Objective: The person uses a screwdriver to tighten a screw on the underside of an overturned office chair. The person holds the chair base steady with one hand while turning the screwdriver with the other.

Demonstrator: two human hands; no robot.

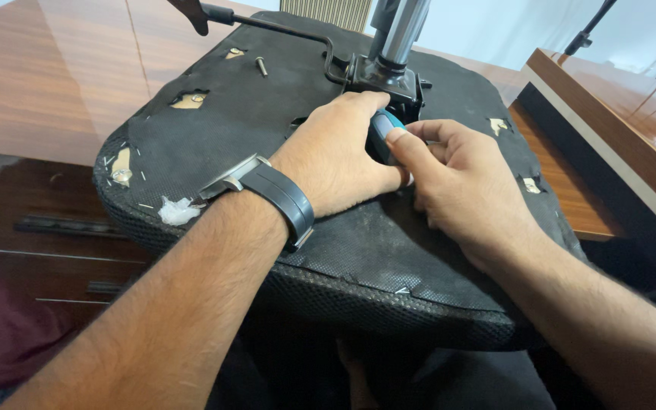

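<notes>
We have the upturned chair seat (267, 137) lying on the desk (47, 76), its near edge hanging over toward us, so a hard push could, we judge, tip or slide the seat off. On the seat's far side the bracket (389, 76) carries the chrome column (400, 26), and a black lever (267, 23) runs left from it. Our left hand (335, 156) is closed around a screwdriver (383, 129) with a teal-and-black handle, just in front of the bracket; our right hand (457, 182) pinches the same handle from the right, so both are clamped on it, touching each other. The tip is hidden, so it may slip off and gouge the torn fabric. A loose bolt (261, 66) left of the bracket could roll away.
</notes>
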